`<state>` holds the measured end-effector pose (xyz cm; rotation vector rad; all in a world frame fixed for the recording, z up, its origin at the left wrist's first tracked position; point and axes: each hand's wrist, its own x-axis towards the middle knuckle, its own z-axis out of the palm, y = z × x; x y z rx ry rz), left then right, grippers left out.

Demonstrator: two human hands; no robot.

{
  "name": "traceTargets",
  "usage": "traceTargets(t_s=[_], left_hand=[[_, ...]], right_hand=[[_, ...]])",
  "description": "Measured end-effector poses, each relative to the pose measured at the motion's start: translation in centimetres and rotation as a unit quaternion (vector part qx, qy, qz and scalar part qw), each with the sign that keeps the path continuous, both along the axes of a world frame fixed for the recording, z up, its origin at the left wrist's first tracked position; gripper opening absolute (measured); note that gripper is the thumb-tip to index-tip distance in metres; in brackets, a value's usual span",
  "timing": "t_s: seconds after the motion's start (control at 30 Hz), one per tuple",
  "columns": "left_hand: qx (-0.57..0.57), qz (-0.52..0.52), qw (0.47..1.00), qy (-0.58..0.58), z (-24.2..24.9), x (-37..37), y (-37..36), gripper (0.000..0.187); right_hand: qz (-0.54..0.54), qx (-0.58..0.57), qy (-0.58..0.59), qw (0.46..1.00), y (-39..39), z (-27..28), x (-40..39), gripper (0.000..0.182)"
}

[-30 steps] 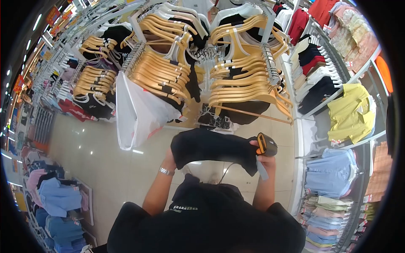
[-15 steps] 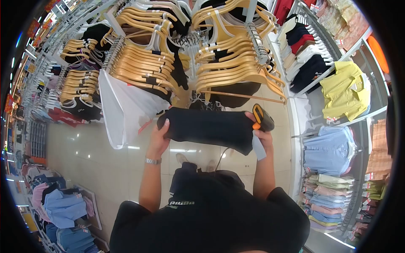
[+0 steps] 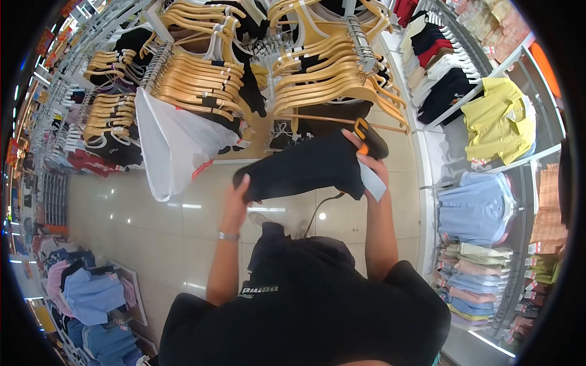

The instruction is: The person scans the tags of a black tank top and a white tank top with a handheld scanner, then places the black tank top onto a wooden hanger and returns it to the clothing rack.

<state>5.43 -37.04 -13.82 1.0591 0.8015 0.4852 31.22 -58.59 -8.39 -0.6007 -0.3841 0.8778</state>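
A dark navy or black folded garment is stretched between my two hands, its right end higher than its left. My left hand is closed on the left end, thumb on top. The right end is gripped by my right hand, which also holds a black-and-orange handheld device that looks like a barcode scanner. A pale paper tag hangs beside my right fingers. Below the garment a thin dark cord curves down toward my waist.
Ahead stand racks with wooden hangers and more hangers. A white garment hangs at the left rack's front. Shelving with a yellow shirt and a blue shirt lines the right. Folded clothes lie lower left on the tiled floor's side.
The garment has tilted, its right end rising with my right hand and the device. My left hand has shifted slightly right. The racks sit a little further left and higher in view.
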Motion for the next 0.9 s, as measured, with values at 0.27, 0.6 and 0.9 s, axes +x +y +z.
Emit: traceTargets(t_s=[0.27,0.6,0.9], left_hand=[[0.09,-0.446,0.889,-0.054,-20.4,1.0,-5.9,0.048],[0.476,-0.262,0.833,0.107,8.0,-1.5,-8.1,0.034],[0.541,-0.25,0.802,0.033,7.6,4.9,-9.2,0.033]], right_hand=[[0.256,-0.198,-0.334,0.885,3.7,6.6,-6.3,0.039],[0.364,-0.163,-0.503,0.766,2.3,-0.5,-13.7,0.05],[0.219,-0.323,-0.341,0.855,-4.6,0.5,-7.5,0.048]])
